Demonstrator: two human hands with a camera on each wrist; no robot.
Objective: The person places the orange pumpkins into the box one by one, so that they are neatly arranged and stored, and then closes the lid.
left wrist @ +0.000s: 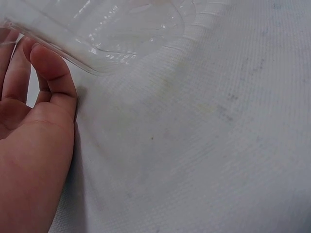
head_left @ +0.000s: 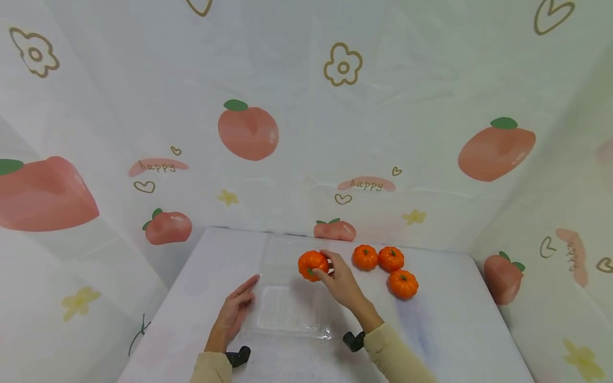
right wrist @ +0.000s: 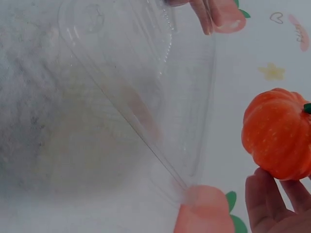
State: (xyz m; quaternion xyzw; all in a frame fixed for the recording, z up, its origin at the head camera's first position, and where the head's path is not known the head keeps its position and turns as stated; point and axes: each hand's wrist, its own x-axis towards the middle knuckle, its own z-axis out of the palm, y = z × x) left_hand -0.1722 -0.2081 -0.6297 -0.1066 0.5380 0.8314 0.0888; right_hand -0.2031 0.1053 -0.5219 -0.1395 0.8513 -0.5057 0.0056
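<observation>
A small orange pumpkin [head_left: 311, 265] with a green stem is held in my right hand [head_left: 341, 281], above the clear plastic container. Thumb and fingers grip its right side in the head view; the right wrist view shows fingertips under the pumpkin [right wrist: 278, 133]. The clear plastic clamshell container [head_left: 292, 308] lies opened out on the table, its lid part at the back. At its left edge, my left hand [head_left: 233, 308] holds the rim, close to the fold. In the left wrist view, bent fingers of that hand [left wrist: 41, 111] meet the plastic edge [left wrist: 92, 68].
Several more orange pumpkins sit to the right on the white table: one [head_left: 365, 257] beside another [head_left: 391, 259] at the back, and one [head_left: 403, 284] nearer. A patterned white cloth [head_left: 297, 202] rises behind the table and along both sides.
</observation>
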